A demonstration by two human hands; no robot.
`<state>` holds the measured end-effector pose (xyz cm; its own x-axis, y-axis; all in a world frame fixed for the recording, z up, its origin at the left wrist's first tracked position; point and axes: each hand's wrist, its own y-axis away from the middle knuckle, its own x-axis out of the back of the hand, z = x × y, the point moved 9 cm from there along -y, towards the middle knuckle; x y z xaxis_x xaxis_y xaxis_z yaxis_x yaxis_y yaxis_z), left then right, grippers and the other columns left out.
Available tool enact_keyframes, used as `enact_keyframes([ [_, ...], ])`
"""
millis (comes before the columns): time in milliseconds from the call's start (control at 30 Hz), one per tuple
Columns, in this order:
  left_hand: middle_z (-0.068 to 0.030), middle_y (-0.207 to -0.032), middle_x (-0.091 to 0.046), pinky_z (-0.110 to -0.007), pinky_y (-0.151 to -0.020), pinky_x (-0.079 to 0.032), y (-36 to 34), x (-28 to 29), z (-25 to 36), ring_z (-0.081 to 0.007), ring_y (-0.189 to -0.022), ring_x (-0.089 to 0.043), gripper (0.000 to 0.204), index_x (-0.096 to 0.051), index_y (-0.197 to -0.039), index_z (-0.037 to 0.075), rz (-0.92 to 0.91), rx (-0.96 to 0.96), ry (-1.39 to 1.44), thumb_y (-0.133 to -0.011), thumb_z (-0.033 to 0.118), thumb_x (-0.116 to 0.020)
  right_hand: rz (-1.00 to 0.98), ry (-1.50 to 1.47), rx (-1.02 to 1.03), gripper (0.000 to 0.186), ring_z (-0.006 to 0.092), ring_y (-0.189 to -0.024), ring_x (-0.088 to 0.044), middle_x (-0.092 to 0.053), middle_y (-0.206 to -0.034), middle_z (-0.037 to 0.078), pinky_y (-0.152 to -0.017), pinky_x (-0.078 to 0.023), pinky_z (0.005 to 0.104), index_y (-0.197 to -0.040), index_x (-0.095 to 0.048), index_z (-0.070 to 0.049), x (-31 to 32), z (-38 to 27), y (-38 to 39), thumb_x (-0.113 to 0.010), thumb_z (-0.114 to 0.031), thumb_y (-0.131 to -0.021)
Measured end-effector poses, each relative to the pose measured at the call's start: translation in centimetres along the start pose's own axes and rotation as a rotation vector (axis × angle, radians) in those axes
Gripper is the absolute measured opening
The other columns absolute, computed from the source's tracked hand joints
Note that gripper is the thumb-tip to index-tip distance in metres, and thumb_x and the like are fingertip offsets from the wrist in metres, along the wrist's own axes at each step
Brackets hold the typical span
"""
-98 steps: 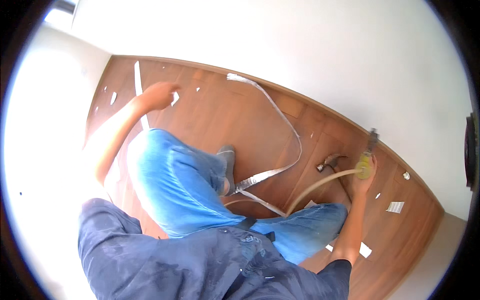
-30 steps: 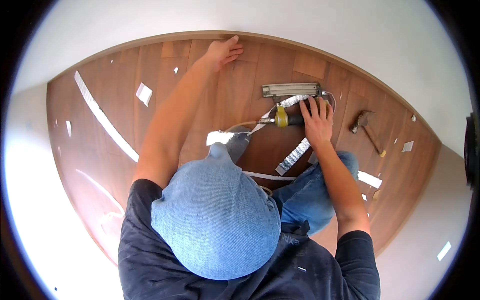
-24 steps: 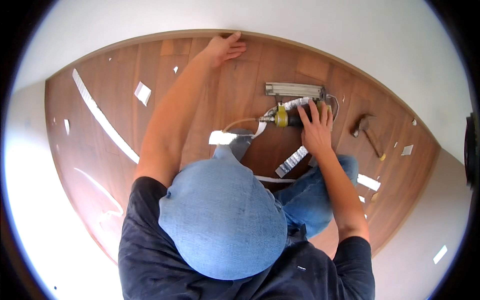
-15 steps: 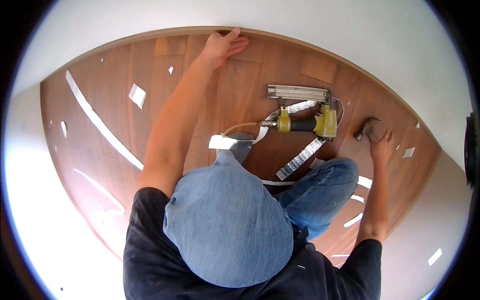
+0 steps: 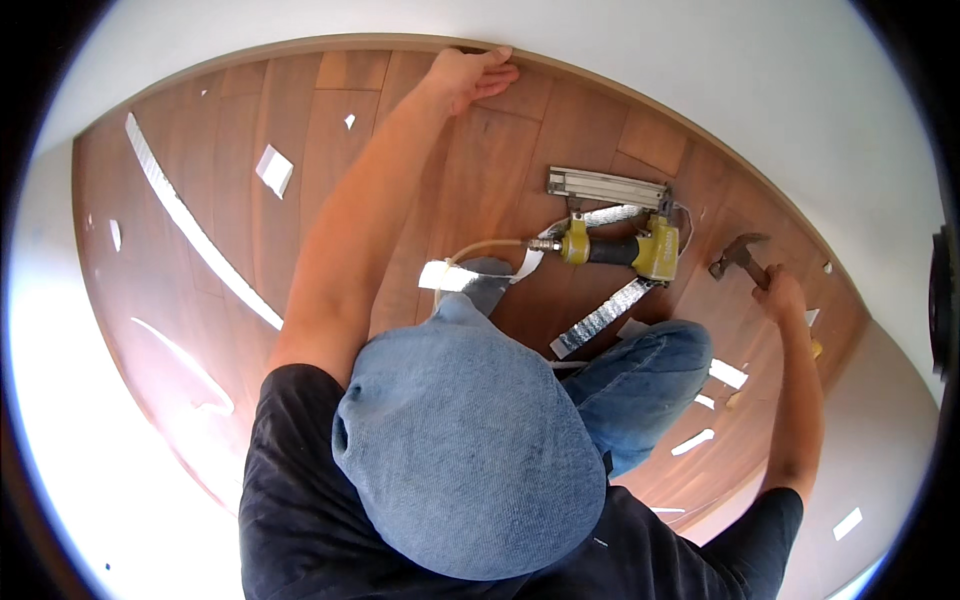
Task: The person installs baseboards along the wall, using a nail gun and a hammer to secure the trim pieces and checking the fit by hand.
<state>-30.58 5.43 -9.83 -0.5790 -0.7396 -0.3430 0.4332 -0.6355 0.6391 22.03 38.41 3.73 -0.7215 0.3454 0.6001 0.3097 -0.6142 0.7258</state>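
My left hand [image 5: 475,80] is stretched out to the far wall, fingers extended and thumb against the thin wooden baseboard [image 5: 330,42]; it holds nothing I can see. On the right, my right hand [image 5: 782,297] is closed around the handle of a claw hammer [image 5: 742,257], whose head points left over the floor. Between the hands, a yellow-green nail gun [image 5: 657,250] with a black grip and silver magazine lies on the wood floor, an air hose [image 5: 485,245] attached.
Shiny foil strips [image 5: 602,318] lie beneath and beside the nail gun. A long white strip [image 5: 190,228] and a white scrap [image 5: 274,171] are on the wood floor [image 5: 330,130] at left. My bent knee [image 5: 645,380] is near the gun. White wall [image 5: 700,60] rises beyond the baseboard.
The hammer, blurred before, now shows clearly, and my right hand has moved slightly right and down with it. My left hand appears slightly farther right along the baseboard.
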Motion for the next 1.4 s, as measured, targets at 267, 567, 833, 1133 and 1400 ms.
enact_keyframes([
  [267, -0.0218, -0.121, -0.068, -0.037, -0.092, -0.059, -1.3, 0.8, -0.7, -0.0307, -0.113, -0.069, 0.044, -0.061, -0.125, -0.01, 0.008, 0.03, 0.012, -0.095, 0.021, -0.075, 0.198, -0.011, 0.49, 0.042, 0.042, -0.097, -0.067, -0.071, -0.101, 0.022, -0.082, -0.055, 0.0527, -0.124, -0.059, -0.01, 12.4, -22.8, 3.2, -0.07, -0.029, -0.089],
  [567, -0.0233, -0.118, -0.068, -0.039, -0.093, -0.06, -0.7, 0.4, -1.1, -0.033, -0.109, -0.07, 0.043, -0.059, -0.122, -0.012, 0.075, -0.029, 0.064, -0.096, 0.019, -0.074, 0.404, -0.046, 0.685, 0.039, 0.0406, -0.089, -0.068, -0.069, -0.096, 0.019, -0.075, -0.055, 0.0509, -0.119, -0.059, -0.01, 15.1, -36.5, 0.1, -0.061, -0.042, -0.097],
  [833, -0.0236, -0.116, -0.068, -0.04, -0.094, -0.06, -0.7, 0.8, -0.9, -0.0331, -0.107, -0.07, 0.043, -0.058, -0.122, -0.014, 0.074, -0.05, 0.086, -0.096, 0.016, -0.074, 0.452, -0.006, 0.663, 0.036, 0.0371, -0.095, -0.068, -0.068, -0.101, 0.016, -0.077, -0.056, 0.0483, -0.12, -0.061, -0.011, 15.9, -37.1, 0.0, -0.059, -0.04, -0.099],
  [1133, -0.0233, -0.118, -0.067, -0.039, -0.093, -0.06, -0.8, 0.6, -0.7, -0.0337, -0.107, -0.07, 0.044, -0.057, -0.124, -0.013, 0.057, -0.071, 0.077, -0.096, 0.017, -0.073, 0.537, 0.038, 0.688, 0.04, 0.0354, -0.094, -0.068, -0.067, -0.099, 0.015, -0.077, -0.056, 0.047, -0.128, -0.061, -0.013, 16.2, -36.4, 0.6, -0.059, -0.042, -0.1],
  [1400, -0.0234, -0.118, -0.067, -0.039, -0.094, -0.059, -1.1, 0.7, -0.9, -0.0342, -0.108, -0.07, 0.043, -0.057, -0.125, -0.013, 0.056, -0.068, 0.09, -0.096, 0.015, -0.073, 0.531, 0.032, 0.68, 0.041, 0.0353, -0.093, -0.068, -0.068, -0.099, 0.014, -0.075, -0.057, 0.0472, -0.128, -0.061, -0.014, 16.6, -36.0, 0.4, -0.058, -0.043, -0.099],
])
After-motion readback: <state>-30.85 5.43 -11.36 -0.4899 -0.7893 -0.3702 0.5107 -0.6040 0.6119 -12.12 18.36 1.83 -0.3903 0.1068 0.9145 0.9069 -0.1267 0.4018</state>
